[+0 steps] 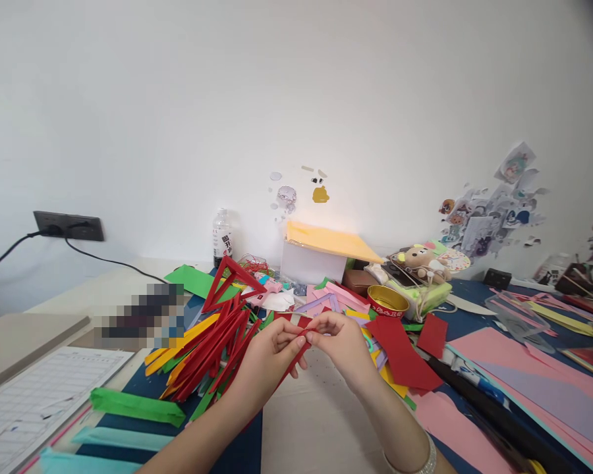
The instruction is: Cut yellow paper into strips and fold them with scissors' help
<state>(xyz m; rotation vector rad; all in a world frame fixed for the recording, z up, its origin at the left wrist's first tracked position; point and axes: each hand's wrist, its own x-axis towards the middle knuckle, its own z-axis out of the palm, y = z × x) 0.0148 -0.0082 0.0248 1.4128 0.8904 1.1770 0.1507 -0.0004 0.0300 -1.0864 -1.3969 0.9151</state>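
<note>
Now pinching a red paper strip (290,366) in the closed fingertips of both left hand (271,345) and right hand (344,334), over the pale work surface (321,428), apparently mid-shaping, probably needing a light, steady grip next.

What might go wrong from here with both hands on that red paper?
The red paper is pinched in the fingertips of the left hand and right hand, so it could crease or slip. The loose heap of red strips lies close by the left hand and might get brushed apart. The open tin beyond the right hand could perhaps be knocked by a wide swing.
</note>
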